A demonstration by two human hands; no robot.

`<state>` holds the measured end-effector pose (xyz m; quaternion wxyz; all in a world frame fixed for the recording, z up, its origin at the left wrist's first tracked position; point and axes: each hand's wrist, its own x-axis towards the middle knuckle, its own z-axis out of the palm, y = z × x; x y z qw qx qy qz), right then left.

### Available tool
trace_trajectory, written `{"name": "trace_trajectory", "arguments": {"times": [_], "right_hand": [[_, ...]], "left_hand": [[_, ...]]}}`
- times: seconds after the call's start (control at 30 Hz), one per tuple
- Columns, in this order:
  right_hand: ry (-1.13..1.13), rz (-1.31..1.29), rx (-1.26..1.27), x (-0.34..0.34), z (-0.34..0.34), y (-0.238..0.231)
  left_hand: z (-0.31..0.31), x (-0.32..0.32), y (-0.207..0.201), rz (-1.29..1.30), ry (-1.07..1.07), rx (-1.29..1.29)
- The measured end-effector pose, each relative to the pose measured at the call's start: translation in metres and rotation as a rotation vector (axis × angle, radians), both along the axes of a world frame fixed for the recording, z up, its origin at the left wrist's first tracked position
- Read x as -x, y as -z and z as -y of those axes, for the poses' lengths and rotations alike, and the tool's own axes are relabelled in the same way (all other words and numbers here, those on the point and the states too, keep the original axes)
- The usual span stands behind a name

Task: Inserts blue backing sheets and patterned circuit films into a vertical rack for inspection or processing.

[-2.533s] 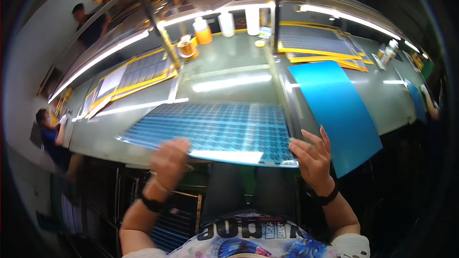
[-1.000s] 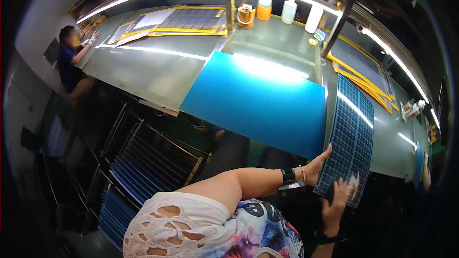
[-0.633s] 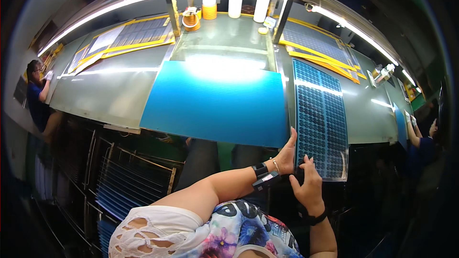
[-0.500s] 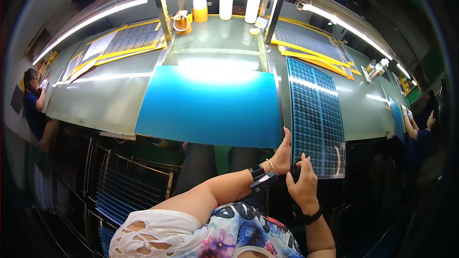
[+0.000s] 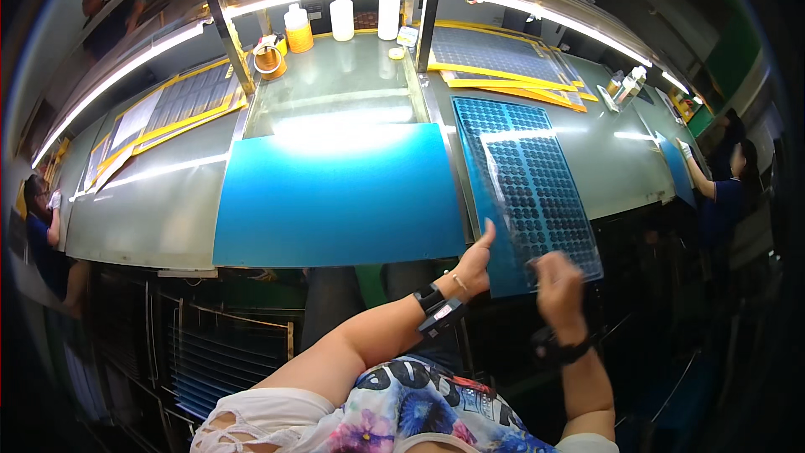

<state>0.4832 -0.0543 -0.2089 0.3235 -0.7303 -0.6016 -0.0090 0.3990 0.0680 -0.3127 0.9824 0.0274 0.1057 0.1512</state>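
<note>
A clear patterned film (image 5: 537,184) with rows of dark round shapes lies slanted over a blue sheet (image 5: 503,275) on the right of the bench. My right hand (image 5: 560,283), smeared by motion, is closed on the film's near edge, and blue shows bare along the left side. Beside the sheet's lower left edge is my left hand (image 5: 475,267), one digit stretched upward; its other fingers are partly hidden. A larger plain blue panel (image 5: 340,201) lies in front of me, with bright glare at its far edge.
Yellow-edged screens (image 5: 495,63) are stacked at the back right, others (image 5: 172,109) at the back left. Bottles (image 5: 342,18) and a tape roll (image 5: 269,60) stand behind. A rack (image 5: 226,352) is below the bench. Co-workers sit at left (image 5: 42,218) and right (image 5: 723,189).
The patterned film has shifted rightward and turned off the blue sheet's left side. My right hand has moved right with its edge. The whole view has swung, moving the bench leftward in the picture.
</note>
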Motion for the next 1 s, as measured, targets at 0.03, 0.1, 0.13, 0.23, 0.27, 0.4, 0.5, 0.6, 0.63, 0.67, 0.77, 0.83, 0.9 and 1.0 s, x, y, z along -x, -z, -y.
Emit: {"name": "trace_trajectory", "arguments": {"times": [0.03, 0.1, 0.13, 0.23, 0.27, 0.4, 0.5, 0.6, 0.63, 0.67, 0.77, 0.83, 0.9, 1.0], "right_hand": [[0.119, 0.066, -0.037, -0.009, -0.007, -0.025], [0.189, 0.242, -0.264, -0.035, -0.008, -0.075], [0.213, 0.325, -0.284, -0.034, -0.004, -0.101], [0.159, 0.477, -0.373, -0.011, -0.010, -0.131], [0.169, 0.480, -0.372, -0.011, -0.008, -0.134], [0.147, 0.686, -0.319, -0.017, 0.002, -0.121], [0.185, 0.664, -0.286, -0.026, 0.011, -0.099], [0.107, 0.561, -0.165, -0.030, 0.015, -0.074], [0.072, 0.541, -0.163, -0.031, 0.016, -0.067], [0.049, 0.494, -0.173, -0.027, 0.013, -0.060], [-0.010, 0.375, -0.054, -0.021, 0.014, -0.040], [-0.025, 0.342, -0.058, -0.017, 0.014, -0.027], [-0.059, 0.363, -0.006, -0.013, 0.015, -0.012], [-0.074, 0.285, -0.018, -0.010, 0.015, 0.005]], "left_hand": [[-0.004, -0.006, 0.014, -0.247, 0.001, -0.057], [0.005, -0.016, 0.003, -0.381, -0.009, -0.106], [0.015, -0.024, -0.010, -0.543, -0.024, -0.137], [0.019, -0.040, 0.033, -0.723, -0.062, -0.172], [0.023, -0.040, 0.030, -0.604, -0.053, -0.112], [0.025, -0.048, 0.011, -0.562, -0.062, -0.058], [0.029, -0.046, -0.002, -0.601, -0.089, -0.121], [0.029, -0.049, 0.011, -0.711, -0.082, -0.222], [0.030, -0.053, 0.024, -0.711, -0.080, -0.222], [0.027, -0.057, 0.044, -0.598, -0.086, -0.184], [0.027, -0.058, 0.049, -0.512, -0.103, -0.128], [0.032, -0.056, 0.033, -0.528, -0.103, -0.117], [0.031, -0.045, 0.018, -0.398, -0.080, 0.008], [0.032, -0.046, 0.024, -0.303, -0.107, 0.055]]}}
